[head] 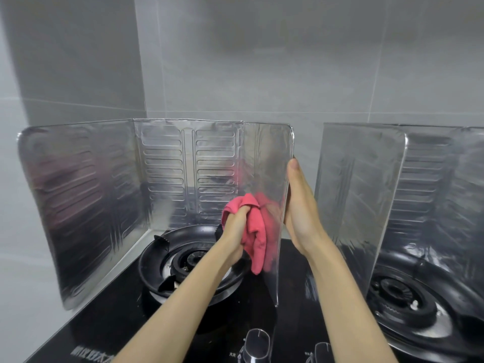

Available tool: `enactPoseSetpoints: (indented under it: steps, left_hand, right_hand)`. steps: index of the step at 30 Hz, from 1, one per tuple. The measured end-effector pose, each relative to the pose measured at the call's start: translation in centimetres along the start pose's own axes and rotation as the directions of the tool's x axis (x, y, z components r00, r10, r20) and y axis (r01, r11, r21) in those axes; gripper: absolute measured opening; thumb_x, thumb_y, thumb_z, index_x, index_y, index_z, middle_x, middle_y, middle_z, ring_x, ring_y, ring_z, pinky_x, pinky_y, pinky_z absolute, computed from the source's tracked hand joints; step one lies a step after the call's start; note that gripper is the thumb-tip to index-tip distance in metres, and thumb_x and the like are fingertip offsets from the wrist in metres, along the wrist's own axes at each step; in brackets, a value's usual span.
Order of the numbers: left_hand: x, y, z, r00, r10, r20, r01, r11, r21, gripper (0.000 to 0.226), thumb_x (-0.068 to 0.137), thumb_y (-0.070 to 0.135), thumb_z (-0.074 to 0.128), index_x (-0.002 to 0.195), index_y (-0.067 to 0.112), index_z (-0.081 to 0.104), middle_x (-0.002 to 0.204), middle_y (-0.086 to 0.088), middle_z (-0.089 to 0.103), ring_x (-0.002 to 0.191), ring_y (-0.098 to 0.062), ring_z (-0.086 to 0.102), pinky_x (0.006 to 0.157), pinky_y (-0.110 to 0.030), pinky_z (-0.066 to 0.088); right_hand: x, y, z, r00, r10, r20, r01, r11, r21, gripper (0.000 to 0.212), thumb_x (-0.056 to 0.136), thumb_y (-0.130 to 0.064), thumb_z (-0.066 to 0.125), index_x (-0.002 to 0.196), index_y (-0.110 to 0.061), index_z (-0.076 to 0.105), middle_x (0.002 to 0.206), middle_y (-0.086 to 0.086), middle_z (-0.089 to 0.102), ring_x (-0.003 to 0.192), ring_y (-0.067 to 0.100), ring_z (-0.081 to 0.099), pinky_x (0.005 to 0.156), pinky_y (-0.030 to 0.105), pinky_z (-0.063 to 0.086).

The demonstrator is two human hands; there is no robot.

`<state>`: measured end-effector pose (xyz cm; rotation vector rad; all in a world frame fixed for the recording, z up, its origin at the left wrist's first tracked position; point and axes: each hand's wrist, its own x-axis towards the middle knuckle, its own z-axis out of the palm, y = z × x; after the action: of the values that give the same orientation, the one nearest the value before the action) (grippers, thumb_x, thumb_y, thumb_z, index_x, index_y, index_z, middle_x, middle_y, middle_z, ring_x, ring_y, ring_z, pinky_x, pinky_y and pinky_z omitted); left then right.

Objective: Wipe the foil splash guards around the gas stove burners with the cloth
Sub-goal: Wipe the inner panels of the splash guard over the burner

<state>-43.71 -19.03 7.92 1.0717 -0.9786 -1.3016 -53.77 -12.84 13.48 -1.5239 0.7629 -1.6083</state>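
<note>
At frame centre, the left hand (237,226) grips a bunched pink cloth (252,226) against the left splash guard's (162,163) right panel, braced outside by the flat, straight-fingered right hand (301,208); gentle strokes should spare the thin foil.

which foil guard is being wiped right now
The left guard, around the left burner: the left hand presses the pink cloth on its right panel while the right hand braces it outside. The right guard is untouched.
</note>
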Motion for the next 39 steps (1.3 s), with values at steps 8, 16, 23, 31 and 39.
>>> enactPoseSetpoints:
  steps: [8, 16, 23, 31, 39]
  left_hand:
    - [0.6, 1.4, 0.9, 1.000, 0.005, 0.014, -0.004, 0.999, -0.051, 0.020, 0.093, 0.030, 0.054, 0.085, 0.012, 0.057, 0.077, -0.007, 0.058, 0.066, -0.019, 0.055, 0.057, -0.028, 0.047]
    - [1.3, 9.0, 2.7, 0.974, 0.224, -0.016, -0.225, 0.973, -0.056, 0.013, 0.094, 0.020, 0.049, 0.096, 0.009, 0.056, 0.086, -0.017, 0.058, 0.073, -0.023, 0.058, 0.067, -0.035, 0.049]
    - [1.0, 14.1, 3.5, 0.962, 0.262, 0.072, -0.253, 0.961, -0.115, 0.016, 0.090, 0.023, 0.056, 0.076, 0.016, 0.054, 0.069, -0.005, 0.056, 0.064, -0.016, 0.054, 0.064, -0.027, 0.044]
    - [3.1, 6.6, 1.6, 0.991, 0.126, 0.054, -0.123, 0.991, -0.053, 0.020, 0.096, 0.026, 0.048, 0.100, 0.008, 0.056, 0.064, -0.009, 0.055, 0.043, -0.014, 0.055, 0.038, -0.018, 0.042]
    - [2.8, -0.3, 0.3, 0.999, -0.028, 0.029, 0.030, 0.999, -0.045, 0.021, 0.090, 0.023, 0.055, 0.097, 0.005, 0.062, 0.091, -0.022, 0.065, 0.080, -0.028, 0.064, 0.071, -0.036, 0.054]
  right_hand:
    - [0.3, 0.4, -0.5, 0.998, 0.038, -0.053, -0.037, 0.999, 0.031, 0.109, 0.056, -0.092, 0.047, 0.145, -0.029, 0.036, 0.151, -0.008, 0.037, 0.139, 0.009, 0.034, 0.117, 0.043, 0.023]
    - [0.5, 0.4, -0.6, 0.999, 0.028, -0.038, -0.026, 0.999, 0.044, 0.110, 0.058, -0.092, 0.047, 0.144, -0.024, 0.038, 0.150, -0.004, 0.040, 0.139, 0.010, 0.034, 0.118, 0.044, 0.022]
    - [0.0, 0.1, -0.2, 0.999, 0.012, -0.039, -0.010, 0.999, 0.044, 0.102, 0.065, -0.087, 0.048, 0.146, -0.026, 0.035, 0.151, -0.007, 0.037, 0.140, 0.008, 0.031, 0.118, 0.043, 0.021]
    - [-0.5, -0.8, -0.3, 0.994, 0.075, -0.078, -0.075, 0.997, -0.005, 0.071, 0.089, -0.065, 0.030, 0.146, -0.023, 0.032, 0.151, -0.010, 0.032, 0.133, -0.003, 0.027, 0.116, 0.027, 0.017]
    - [-0.7, -0.8, -0.4, 0.996, -0.017, -0.088, 0.009, 0.996, -0.094, 0.055, 0.095, -0.051, 0.026, 0.146, -0.031, 0.028, 0.145, -0.026, 0.029, 0.115, -0.023, 0.029, 0.097, 0.000, 0.020]
